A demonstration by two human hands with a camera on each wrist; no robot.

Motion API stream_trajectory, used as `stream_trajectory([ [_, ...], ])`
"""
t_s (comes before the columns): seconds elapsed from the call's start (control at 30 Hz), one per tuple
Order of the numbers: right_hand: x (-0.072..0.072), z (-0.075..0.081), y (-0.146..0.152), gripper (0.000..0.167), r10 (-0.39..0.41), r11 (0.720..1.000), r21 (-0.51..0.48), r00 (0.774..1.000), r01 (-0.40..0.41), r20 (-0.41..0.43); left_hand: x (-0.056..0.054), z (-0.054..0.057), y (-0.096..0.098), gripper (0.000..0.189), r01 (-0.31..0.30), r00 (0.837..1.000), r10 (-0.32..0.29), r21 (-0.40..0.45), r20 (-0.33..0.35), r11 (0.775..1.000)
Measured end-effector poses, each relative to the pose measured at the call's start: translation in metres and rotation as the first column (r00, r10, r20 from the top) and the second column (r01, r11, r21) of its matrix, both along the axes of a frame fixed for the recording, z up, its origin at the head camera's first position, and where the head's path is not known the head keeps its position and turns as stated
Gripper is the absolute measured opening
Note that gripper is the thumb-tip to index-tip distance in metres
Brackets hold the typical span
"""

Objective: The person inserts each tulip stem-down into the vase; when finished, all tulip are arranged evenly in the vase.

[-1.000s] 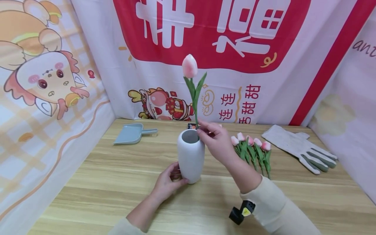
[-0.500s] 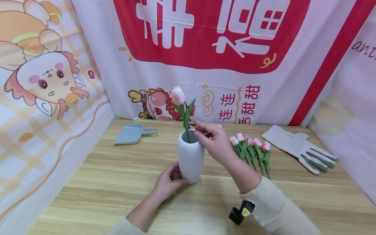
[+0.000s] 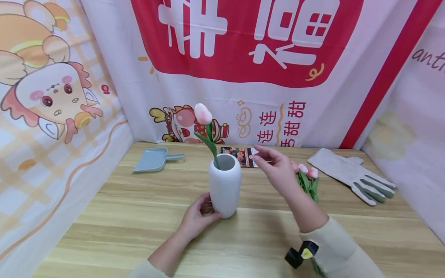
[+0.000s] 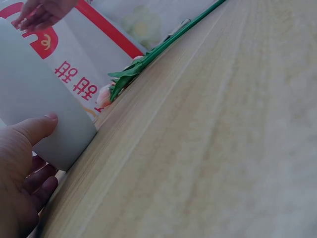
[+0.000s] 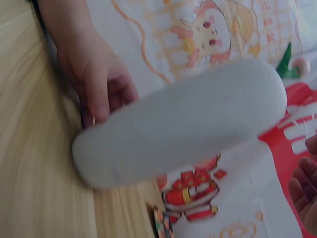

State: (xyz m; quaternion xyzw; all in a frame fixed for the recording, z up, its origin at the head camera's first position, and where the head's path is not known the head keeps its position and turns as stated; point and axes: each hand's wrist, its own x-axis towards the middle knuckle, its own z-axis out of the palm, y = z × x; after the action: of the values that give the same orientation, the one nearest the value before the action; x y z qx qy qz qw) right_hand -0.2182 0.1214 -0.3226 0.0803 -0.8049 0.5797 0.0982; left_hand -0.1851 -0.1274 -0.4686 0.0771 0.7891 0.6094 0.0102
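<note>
A white vase stands upright on the wooden table. My left hand grips its lower part; in the left wrist view the thumb lies along the wall and the fingers reach round the base. One pink tulip stands in the vase, leaning left against the rim, its lower stem hidden inside. To the right of the vase mouth, my right hand hovers with loosely bent fingers and nothing between them. Beneath and beyond that forearm lie more pink tulips on the table, partly covered by the arm.
Behind the vase lies a dark printed packet. A blue dustpan rests at the back left, and a pair of grey-white work gloves at the back right. Printed cloth walls the table's back and sides.
The tulip has dropped into the vase and tipped left after my right hand let it go. That hand has drawn away to the right. My left hand stays on the vase.
</note>
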Motion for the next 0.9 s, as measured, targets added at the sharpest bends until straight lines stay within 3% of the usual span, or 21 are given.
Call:
stream_trajectory([
  [0.17,0.000,-0.018,0.040,0.037,-0.122,0.992,0.032,0.992,0.121,0.042,0.000,0.000,0.000,0.061,-0.004,1.000,0.004,0.013,0.002,1.000],
  [0.33,0.004,-0.042,0.077,0.037,-0.205,0.979,0.005,0.978,0.205,0.020,0.001,0.001,0.000,0.061,-0.011,1.000,0.011,0.016,0.007,1.000],
  [0.43,0.008,-0.055,0.097,0.040,-0.222,0.975,0.015,0.974,0.222,0.039,0.001,0.000,0.001,0.061,-0.012,1.000,0.012,0.018,0.005,1.000],
  [0.7,0.021,-0.084,0.141,0.045,-0.296,0.945,0.190,0.942,0.265,0.156,-0.001,-0.002,0.001,0.062,-0.013,1.000,0.013,-0.006,0.004,1.000],
  [0.9,0.030,-0.102,0.158,0.046,-0.284,0.938,0.266,0.933,0.223,0.219,-0.001,-0.002,0.001,0.061,-0.007,1.000,0.007,-0.010,0.000,1.000],
])
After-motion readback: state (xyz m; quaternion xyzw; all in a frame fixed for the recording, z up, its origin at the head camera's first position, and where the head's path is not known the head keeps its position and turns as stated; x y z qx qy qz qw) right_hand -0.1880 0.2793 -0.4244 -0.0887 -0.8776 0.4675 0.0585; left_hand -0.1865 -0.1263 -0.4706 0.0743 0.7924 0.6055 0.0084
